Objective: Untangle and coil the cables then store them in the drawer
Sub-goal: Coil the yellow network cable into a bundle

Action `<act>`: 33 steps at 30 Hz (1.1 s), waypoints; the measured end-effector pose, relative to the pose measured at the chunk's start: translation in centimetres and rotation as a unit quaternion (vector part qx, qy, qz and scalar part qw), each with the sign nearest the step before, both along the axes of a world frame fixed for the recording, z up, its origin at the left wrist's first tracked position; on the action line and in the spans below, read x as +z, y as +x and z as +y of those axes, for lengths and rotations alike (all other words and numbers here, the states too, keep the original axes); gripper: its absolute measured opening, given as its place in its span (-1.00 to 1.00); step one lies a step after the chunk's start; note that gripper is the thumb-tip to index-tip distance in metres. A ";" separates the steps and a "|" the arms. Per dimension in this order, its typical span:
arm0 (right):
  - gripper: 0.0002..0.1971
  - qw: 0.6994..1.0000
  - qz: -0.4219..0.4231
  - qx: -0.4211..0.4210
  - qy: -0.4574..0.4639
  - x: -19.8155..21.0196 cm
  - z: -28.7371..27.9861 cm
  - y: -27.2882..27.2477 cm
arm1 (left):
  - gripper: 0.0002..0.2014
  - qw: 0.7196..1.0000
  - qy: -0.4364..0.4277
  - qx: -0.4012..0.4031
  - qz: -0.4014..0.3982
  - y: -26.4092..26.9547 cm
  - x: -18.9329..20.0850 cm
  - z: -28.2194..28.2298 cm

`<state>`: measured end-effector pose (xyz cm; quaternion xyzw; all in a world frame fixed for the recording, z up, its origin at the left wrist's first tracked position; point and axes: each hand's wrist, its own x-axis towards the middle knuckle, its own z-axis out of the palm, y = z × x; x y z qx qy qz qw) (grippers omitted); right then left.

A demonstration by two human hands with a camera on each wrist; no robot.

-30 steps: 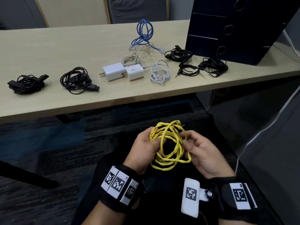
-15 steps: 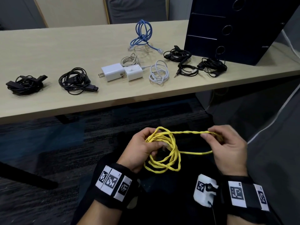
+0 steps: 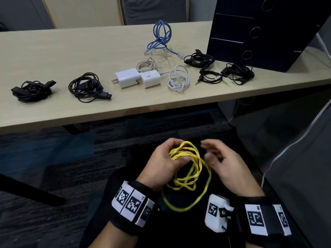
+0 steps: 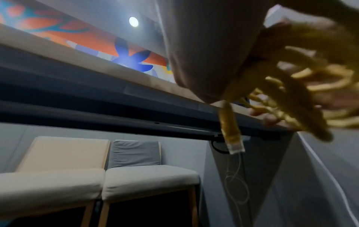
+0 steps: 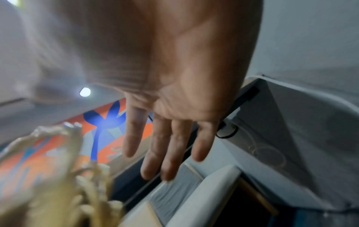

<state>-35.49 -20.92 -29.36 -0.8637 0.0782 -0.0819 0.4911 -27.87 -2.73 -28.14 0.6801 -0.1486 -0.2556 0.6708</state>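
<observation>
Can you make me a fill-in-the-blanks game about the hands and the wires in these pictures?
1. The left hand grips a coil of braided ____ cable.
2. The right hand is ____, its fingers straight and holding nothing.
3. The two white charger blocks lie on the beige wooden ____.
4. The looped ____ network cable sits farthest back.

Missing words: yellow; open; table; blue

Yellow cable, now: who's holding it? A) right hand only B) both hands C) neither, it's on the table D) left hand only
D: the left hand grips the bunched loops of the yellow cable, while the right hand is beside it with fingers spread and holding nothing, as the right wrist view also shows.
</observation>
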 end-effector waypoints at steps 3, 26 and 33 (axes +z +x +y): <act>-0.32 0.992 0.006 0.071 0.102 0.6 1.4 0.5 | -0.65 1.000 0.005 0.004 -0.014 0.0 0.0 0.0; -0.90 0.984 -0.173 -0.036 -0.029 -0.3 3.6 1.1 | -0.52 0.898 -0.216 -0.149 0.353 0.3 -0.7 0.3; -0.82 0.983 -0.171 -0.068 0.007 -0.5 3.4 1.4 | -0.47 0.875 -0.282 -0.141 0.367 -0.5 -1.6 0.3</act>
